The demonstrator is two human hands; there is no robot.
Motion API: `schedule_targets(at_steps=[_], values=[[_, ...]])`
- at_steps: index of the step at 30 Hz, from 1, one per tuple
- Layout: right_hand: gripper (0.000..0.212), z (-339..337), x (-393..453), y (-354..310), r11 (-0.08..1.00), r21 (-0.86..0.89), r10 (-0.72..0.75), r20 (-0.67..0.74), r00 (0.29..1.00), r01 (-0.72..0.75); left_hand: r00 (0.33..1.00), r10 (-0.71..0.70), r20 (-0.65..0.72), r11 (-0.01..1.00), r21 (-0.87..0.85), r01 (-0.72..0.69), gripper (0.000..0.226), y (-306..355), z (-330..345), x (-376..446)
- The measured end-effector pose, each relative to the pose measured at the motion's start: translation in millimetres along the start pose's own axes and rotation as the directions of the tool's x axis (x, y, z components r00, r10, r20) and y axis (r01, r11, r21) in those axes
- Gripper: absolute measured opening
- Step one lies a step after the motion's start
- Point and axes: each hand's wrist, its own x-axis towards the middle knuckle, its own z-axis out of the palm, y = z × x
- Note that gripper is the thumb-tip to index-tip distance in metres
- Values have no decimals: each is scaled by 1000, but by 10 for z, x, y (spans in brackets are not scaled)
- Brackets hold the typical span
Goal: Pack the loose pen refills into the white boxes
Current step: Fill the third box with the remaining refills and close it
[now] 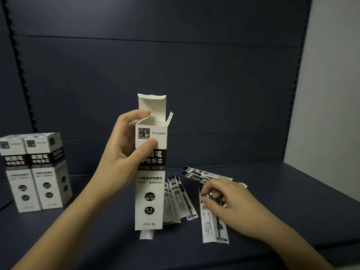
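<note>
Right fingers: we curl them down on a refill, touching it; we cannot tell if it is pinched yet.
Left fingers: we close them around the top of the box, thumb in front.
Box: it stands tall, lid flaps up, mouth open.
Refills: more lie on the shelf, just beside the box.
Do it well: pinch one refill only, lift it, keep the box steady, slide it in straight.
Full boxes: they stand far left.
</note>
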Motion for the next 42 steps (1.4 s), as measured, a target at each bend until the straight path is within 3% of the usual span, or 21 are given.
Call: schedule_targets(at_steps=[10, 14, 19, 26, 31, 38, 42], values=[[13, -486, 228, 666, 991, -43, 128, 102, 986, -124, 996, -53, -71, 990, 125, 61, 58, -159, 315, 232], [17, -371, 297, 766, 980, -65, 196, 148, 969, -188, 988, -70, -140, 991, 100, 84, 80, -299, 339, 262], [27, -83, 296, 679, 977, -73, 211, 147, 967, -202, 976, -99, -195, 990, 77, 116, 91, -488, 277, 242], [52, 146, 449, 353, 951, -185, 282, 189, 940, -248, 968, -99, -231, 988, 91, 123, 63, -655, 171, 173], [46, 139, 535, 207, 915, -311, 346, 275, 897, -257, 969, -122, -214, 987, 75, 141, 65, -662, 158, 146], [31, 120, 623, 327, 921, -184, 380, 227, 897, -344, 970, -146, -196, 988, 24, 153, 58, -679, 204, 115], [30, -32, 657, 294, 932, 14, 355, 186, 916, -363, 968, -146, -205, 989, 8, 151, 59, -694, 205, 113]])
